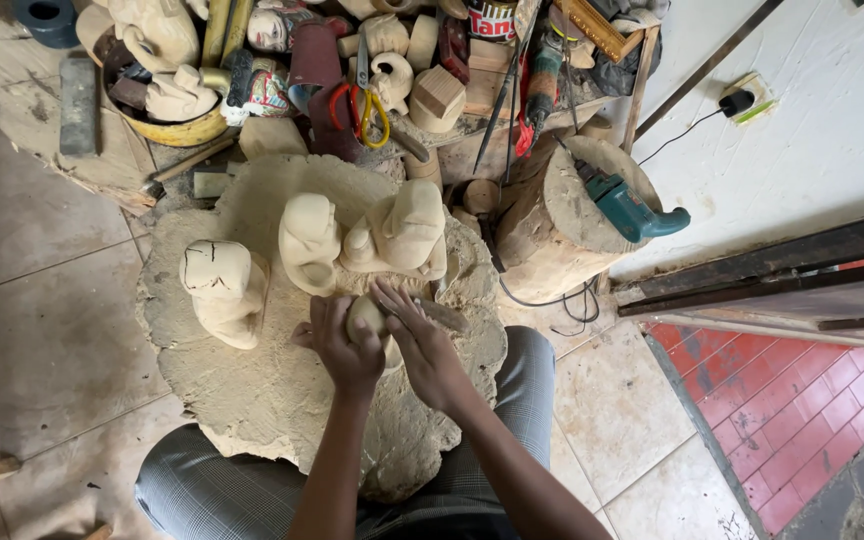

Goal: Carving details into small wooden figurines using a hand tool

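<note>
1. From the head camera I look straight down on a person seated at a broad, rough wooden slab (282, 400) that rests across their lap, grey checked trousers (202, 490) showing beneath it.
2. The left hand (344, 350) is clenched around a small pale wooden carving (365, 315), holding it upright against the slab near the middle of its near half.
3. The right hand (422, 345) presses a carving tool (442, 315) to the right side of that small piece; its fingers are closed on the tool, whose dark blade pokes out to the right of the hand.
4. Just beyond the hands stand two taller unfinished wooden figures (367, 240), side by side and nearly touching.
5. A third, blockier figure (222, 290) stands apart at the slab's left edge, a crack running over its top.
6. To the right, a log stump (552, 235) bears a teal power drill (632, 210), its cord trailing down to the tiled floor (32, 330).
7. At the top of the frame a heap of carved pieces, wood offcuts and hand tools is piled, among it a yellow-rimmed bowl (177, 130) and red-and-yellow-handled scissors (362, 110).
</note>
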